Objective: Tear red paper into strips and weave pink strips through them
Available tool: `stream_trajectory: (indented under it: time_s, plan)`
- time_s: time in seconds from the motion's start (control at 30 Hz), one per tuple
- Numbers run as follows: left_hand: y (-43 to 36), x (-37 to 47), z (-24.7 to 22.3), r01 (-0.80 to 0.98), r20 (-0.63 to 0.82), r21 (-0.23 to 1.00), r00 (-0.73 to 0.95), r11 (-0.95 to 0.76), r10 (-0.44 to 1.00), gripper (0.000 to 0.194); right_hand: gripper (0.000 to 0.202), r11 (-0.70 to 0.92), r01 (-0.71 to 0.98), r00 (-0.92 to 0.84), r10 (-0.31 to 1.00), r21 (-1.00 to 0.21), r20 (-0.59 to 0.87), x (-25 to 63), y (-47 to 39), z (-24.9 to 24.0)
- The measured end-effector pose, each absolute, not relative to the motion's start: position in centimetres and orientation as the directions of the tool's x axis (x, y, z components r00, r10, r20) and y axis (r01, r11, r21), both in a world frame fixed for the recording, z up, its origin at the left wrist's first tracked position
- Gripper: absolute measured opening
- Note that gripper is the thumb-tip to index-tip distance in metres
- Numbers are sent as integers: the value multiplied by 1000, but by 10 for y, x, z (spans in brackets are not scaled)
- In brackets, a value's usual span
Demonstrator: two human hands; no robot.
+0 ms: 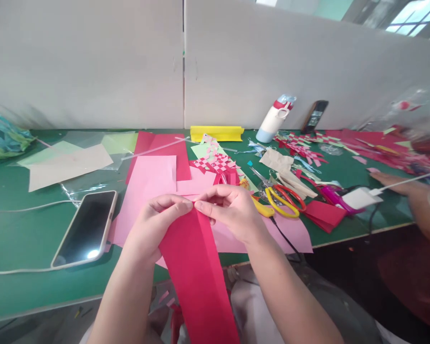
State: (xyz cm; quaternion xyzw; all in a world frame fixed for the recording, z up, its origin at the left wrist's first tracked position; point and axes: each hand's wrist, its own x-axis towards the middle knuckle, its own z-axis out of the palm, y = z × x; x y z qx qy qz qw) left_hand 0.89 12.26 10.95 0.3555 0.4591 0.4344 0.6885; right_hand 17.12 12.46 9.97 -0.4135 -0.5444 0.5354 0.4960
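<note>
A long strip of red paper hangs from my two hands down past the table edge toward my lap. A lengthwise crease runs near its right side. My left hand pinches the top end between thumb and fingers. Close against it, my right hand pinches the same end, thumb tips nearly touching. Under and behind the hands lie pink paper sheets and a red sheet. Just beyond my right hand are red-and-white checkered woven paper pieces.
Scissors with yellow and orange handles and a yellow-handled tool lie to the right. A phone with cables is at left. A bottle and folded yellow paper stand behind. Another person's arm rests at far right.
</note>
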Motion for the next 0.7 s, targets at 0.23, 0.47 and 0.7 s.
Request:
stream_trajectory:
  time_s: [0.23, 0.47, 0.7]
  plan:
    - [124, 8, 111, -268, -325, 884, 233, 382, 916, 16, 18, 48, -115, -164, 984, -992, 67, 175, 127, 99]
    - [125, 9, 107, -171, -232, 950, 176, 262, 957, 17, 20, 22, -42, -193, 981, -999, 30, 178, 129, 100]
    - [127, 8, 100, -62, -116, 990, 149, 127, 982, 16, 18, 22, 68, -184, 983, -997, 9, 176, 127, 105]
